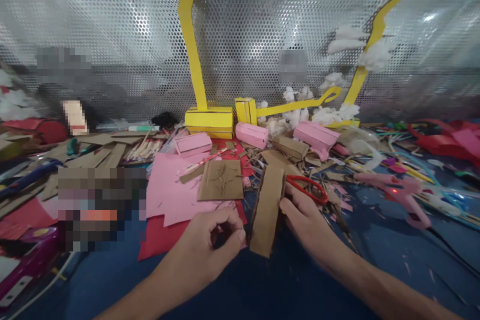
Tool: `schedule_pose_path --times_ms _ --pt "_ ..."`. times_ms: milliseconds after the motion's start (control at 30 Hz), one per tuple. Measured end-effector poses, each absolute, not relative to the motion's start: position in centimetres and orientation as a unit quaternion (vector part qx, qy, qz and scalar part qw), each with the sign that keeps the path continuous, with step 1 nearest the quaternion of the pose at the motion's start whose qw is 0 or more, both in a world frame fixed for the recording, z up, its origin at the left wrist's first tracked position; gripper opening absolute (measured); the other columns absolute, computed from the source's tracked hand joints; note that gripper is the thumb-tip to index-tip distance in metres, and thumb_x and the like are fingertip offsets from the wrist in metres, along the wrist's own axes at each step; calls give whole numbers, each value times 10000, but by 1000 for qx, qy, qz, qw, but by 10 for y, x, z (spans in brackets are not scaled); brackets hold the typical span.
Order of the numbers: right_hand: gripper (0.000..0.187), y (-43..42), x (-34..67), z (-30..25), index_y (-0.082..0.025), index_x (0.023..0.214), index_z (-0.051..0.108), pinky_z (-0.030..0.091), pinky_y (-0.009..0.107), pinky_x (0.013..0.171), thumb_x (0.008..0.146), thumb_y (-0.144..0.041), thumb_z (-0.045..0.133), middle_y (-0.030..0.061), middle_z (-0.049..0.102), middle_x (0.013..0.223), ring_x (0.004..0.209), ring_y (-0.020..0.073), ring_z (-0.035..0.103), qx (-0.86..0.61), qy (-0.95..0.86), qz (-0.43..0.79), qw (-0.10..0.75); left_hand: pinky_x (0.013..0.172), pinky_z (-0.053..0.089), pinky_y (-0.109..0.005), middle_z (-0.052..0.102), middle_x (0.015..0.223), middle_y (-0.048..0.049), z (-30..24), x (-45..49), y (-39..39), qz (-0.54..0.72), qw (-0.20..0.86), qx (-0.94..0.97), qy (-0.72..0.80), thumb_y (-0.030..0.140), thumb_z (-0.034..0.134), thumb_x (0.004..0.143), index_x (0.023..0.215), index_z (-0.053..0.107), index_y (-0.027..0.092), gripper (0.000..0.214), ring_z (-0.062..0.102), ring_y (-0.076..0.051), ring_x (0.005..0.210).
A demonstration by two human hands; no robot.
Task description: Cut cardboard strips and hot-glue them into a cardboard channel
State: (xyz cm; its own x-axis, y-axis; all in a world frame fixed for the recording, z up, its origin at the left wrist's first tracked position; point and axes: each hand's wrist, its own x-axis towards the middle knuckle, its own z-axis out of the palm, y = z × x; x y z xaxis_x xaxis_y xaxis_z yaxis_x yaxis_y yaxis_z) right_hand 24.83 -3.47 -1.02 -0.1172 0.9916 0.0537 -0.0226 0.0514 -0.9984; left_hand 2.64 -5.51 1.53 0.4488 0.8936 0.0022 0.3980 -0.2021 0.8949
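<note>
My right hand (305,215) grips a long cardboard box (268,210) by its right side, and the box stands tilted in front of me. Just left of it, my left hand (213,245) is curled with thumb and forefinger pinched together. Whatever lies between those fingertips is too small or hidden to make out. Red-handled scissors (313,187) lie behind my right hand. Beyond my left hand, a square cardboard piece (221,180) with dried glue strings on it rests on pink sheets (168,185) and a red sheet (157,237).
Small pink boxes (193,144), a cardboard box (288,146) and a yellow box with a tall strip (210,120) stand at the back before a perforated metal panel (240,25). A pink glue gun (401,192) with a cord lies right. Cardboard scraps (97,152) are left.
</note>
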Motion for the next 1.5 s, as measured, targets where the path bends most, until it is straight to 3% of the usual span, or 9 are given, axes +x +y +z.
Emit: schedule_pose_path --times_ms 400,533,633,700,800,967,1033,1267,1500 --pt "253 -33 249 -12 -241 1150 684 409 249 534 941 -346 588 -41 589 721 592 146 485 -462 -507 520 509 607 418 -265 657 740 -9 20 11 -44 324 367 730 476 362 532 976 813 641 195 258 553 -149 664" --pt "270 -33 250 -12 -229 1171 666 414 242 538 948 -355 581 -29 600 768 615 138 500 -463 -504 524 507 587 400 -265 638 661 15 18 -5 -28 328 223 750 530 350 551 973 742 586 207 274 549 -140 604" --pt "240 -33 251 -12 -224 1138 656 426 245 545 950 -349 574 -29 602 769 615 134 506 -459 -508 526 505 619 421 -280 701 890 -19 18 -12 -20 327 93 764 548 282 512 983 972 668 216 171 596 -148 666" --pt "209 -34 251 -10 -217 1092 648 428 250 543 945 -345 573 -31 591 743 604 135 504 -459 -505 529 505 676 473 -295 699 1115 -58 19 -10 -21 328 74 776 533 252 457 1008 1180 648 231 258 641 -159 747" --pt "193 -37 248 -6 -229 1087 618 426 251 538 923 -326 589 -34 589 765 598 130 491 -454 -487 535 520 860 532 -337 701 1189 -78 19 2 -33 326 102 814 469 308 528 996 1229 612 239 256 678 -225 1003" --pt "249 -41 245 3 -260 1011 544 433 257 537 836 -310 715 -59 571 784 603 127 500 -428 -442 551 564 1057 497 -466 606 1433 -114 9 24 -53 296 183 831 434 580 815 770 1444 413 300 833 591 -340 1284" --pt "330 -42 246 4 -264 1020 512 445 262 546 806 -309 759 -63 579 774 613 133 524 -421 -423 567 568 1064 492 -491 583 1456 -115 6 29 -55 294 200 817 453 607 831 738 1468 362 315 916 573 -350 1309" --pt "635 -47 245 2 -267 1186 440 493 273 582 738 -375 877 -40 670 823 658 154 645 -384 -401 633 539 1022 477 -441 639 1290 -86 11 21 -44 315 86 836 440 368 666 940 1235 591 269 320 588 -295 1224" --pt "800 -52 244 6 -259 1351 361 503 274 588 758 -393 882 20 743 901 721 215 755 -391 -379 680 491 892 482 -418 752 1096 -54 19 9 -42 253 45 880 399 313 669 948 1070 683 235 146 662 -262 1017"
